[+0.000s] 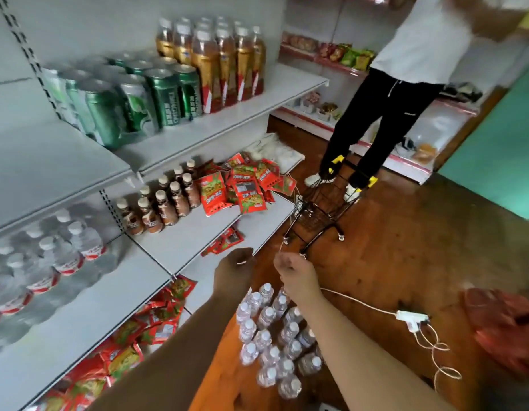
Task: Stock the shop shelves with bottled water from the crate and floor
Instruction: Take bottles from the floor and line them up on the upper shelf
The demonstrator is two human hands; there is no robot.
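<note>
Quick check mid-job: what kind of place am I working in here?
Most likely a small grocery shop: white metal shelves stocked with green cans and red snack packets, plus a wire shopping trolley.

Cans [138,99] stood left of tall bottles [215,60] on the upper shelf [257,93], shelved water bottles [58,256] left of small bottles [162,203] and packets [242,185] one shelf below, loose water bottles [272,336] on the floor [405,247] beside the shelving, a wire cart [319,209] beyond them, and a power strip [411,317] with its cord [361,304] to their right.
</note>
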